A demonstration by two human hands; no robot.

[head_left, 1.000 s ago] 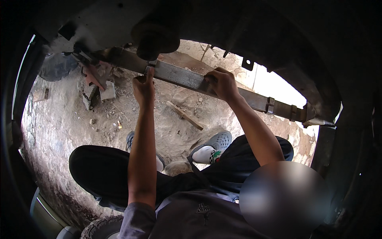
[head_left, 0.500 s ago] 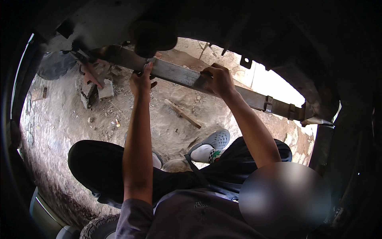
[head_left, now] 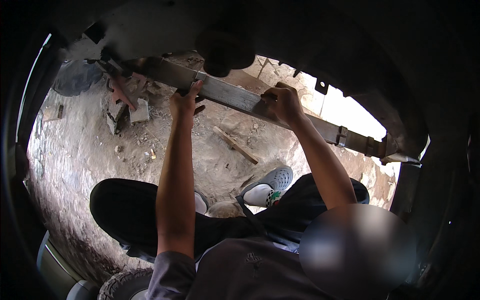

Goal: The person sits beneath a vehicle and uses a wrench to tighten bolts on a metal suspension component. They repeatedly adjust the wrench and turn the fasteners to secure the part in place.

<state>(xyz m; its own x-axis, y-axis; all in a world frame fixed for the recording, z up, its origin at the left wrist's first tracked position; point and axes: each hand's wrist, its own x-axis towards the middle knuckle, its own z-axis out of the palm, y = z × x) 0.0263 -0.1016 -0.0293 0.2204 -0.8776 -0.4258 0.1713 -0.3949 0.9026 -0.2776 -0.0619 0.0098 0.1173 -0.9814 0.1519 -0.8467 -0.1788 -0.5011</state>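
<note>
A long flat steel leaf spring (head_left: 235, 97) runs slantwise under a vehicle's dark underbody, from upper left down to a bracket at the right (head_left: 372, 146). My left hand (head_left: 184, 101) reaches up and holds the spring's lower edge near a metal clamp, one finger raised against its face. My right hand (head_left: 281, 103) is closed around the spring farther right, fingers curled over its top edge. A round dark rubber part (head_left: 224, 52) hangs just above the spring between my hands.
Below lies rough dirt ground with a wooden stick (head_left: 236, 145), stone blocks (head_left: 139, 111) and a reddish metal piece (head_left: 122, 90). A tyre (head_left: 75, 77) lies at far left. My dark trousers and a grey-white shoe (head_left: 270, 184) are beneath; a wheel arch rings the view.
Both hands stay on the spring. My left hand's fingers have shifted slightly against the bar, and the view has tilted a little.
</note>
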